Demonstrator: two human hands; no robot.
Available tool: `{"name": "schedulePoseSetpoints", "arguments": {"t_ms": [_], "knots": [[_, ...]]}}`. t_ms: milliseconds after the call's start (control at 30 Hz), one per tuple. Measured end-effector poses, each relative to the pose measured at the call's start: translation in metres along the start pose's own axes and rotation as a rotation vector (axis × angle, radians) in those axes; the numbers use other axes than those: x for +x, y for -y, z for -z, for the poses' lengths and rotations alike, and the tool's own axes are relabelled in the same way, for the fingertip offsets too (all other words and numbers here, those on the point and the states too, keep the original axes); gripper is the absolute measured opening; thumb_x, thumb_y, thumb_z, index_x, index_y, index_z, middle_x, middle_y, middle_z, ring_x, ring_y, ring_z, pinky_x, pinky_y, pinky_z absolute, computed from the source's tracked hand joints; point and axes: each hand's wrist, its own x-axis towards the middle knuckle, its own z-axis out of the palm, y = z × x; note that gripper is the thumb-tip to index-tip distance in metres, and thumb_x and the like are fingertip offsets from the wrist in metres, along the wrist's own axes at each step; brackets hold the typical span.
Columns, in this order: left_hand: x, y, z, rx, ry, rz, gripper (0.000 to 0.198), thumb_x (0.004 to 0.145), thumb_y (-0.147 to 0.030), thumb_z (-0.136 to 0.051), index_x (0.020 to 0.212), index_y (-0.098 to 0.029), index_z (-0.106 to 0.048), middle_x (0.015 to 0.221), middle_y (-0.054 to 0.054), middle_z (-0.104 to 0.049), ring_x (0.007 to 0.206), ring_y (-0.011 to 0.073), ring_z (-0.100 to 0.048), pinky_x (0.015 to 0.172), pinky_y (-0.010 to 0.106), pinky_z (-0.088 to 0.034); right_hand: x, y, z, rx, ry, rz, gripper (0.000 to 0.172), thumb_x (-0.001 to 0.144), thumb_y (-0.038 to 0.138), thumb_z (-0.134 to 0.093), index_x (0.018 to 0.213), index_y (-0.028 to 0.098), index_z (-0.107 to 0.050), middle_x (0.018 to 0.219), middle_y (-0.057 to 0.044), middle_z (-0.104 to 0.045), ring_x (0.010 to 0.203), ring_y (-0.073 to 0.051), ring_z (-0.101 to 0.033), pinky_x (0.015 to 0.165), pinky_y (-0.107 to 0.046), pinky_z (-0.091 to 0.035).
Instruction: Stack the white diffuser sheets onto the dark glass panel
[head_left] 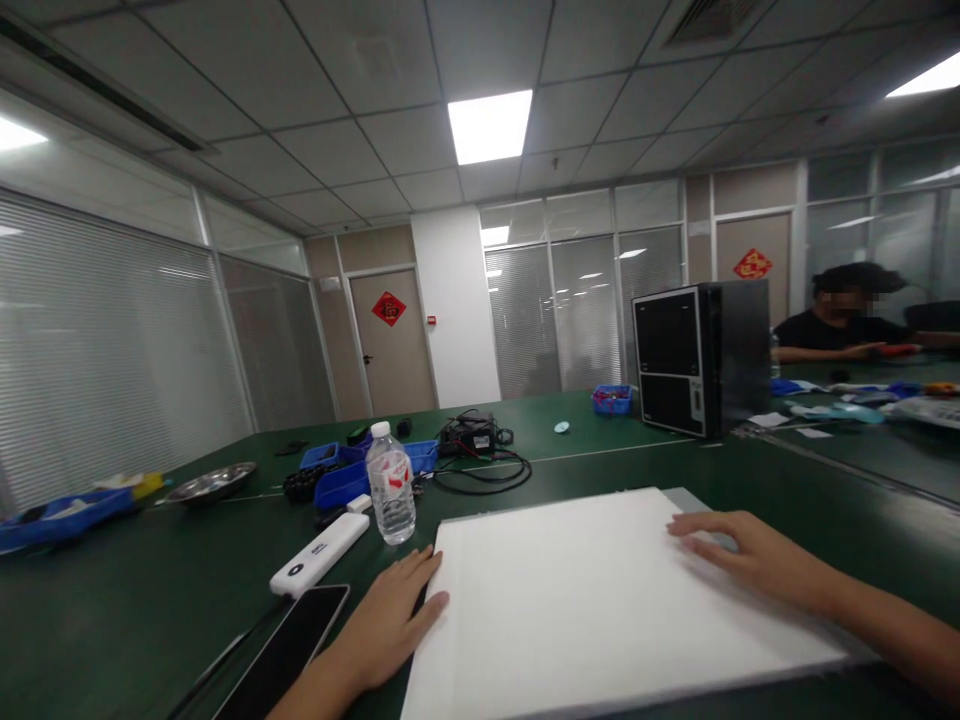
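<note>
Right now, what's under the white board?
A grey sheet peeks out at the far right corner of the white board, by the right hand, and along its near edge. How far it runs beneath is covered.

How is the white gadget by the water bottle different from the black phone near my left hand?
The white gadget is pale, chunky and narrow; the phone is black, thin and wider. The gadget lies farther off, beside the water bottle; the phone lies nearer, by the left hand. Both lie flat on the green table, slanted the same way.
</note>
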Motion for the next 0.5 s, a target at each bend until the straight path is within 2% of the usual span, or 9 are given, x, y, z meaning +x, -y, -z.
{"name": "schedulePoseSetpoints", "arguments": {"t_ms": [200,500], "knots": [[0.001,0.001,0.000,0.018,0.002,-0.013,0.073,0.100,-0.067,-0.032,0.155,-0.020,-0.041,0.162,0.011,-0.037,0.150,0.0302,-0.034,0.124,0.052,-0.027,-0.003,-0.009,-0.007,-0.004,0.018,0.049,0.049,0.091,0.065,-0.053,0.116,0.030,-0.074,0.133,-0.005,-0.066,0.124,-0.029,-0.059,0.111,-0.047,-0.045],[-0.003,0.004,0.000,-0.022,-0.025,-0.023,0.072,0.099,-0.067,-0.034,0.153,-0.020,-0.044,0.161,0.011,-0.040,0.149,0.0309,-0.037,0.124,0.052,-0.028,-0.002,0.003,-0.013,-0.118,0.007,0.093,0.047,0.095,0.063,-0.047,0.118,0.032,-0.074,0.131,-0.004,-0.067,0.123,-0.028,-0.060,0.111,-0.051,-0.045]]}}
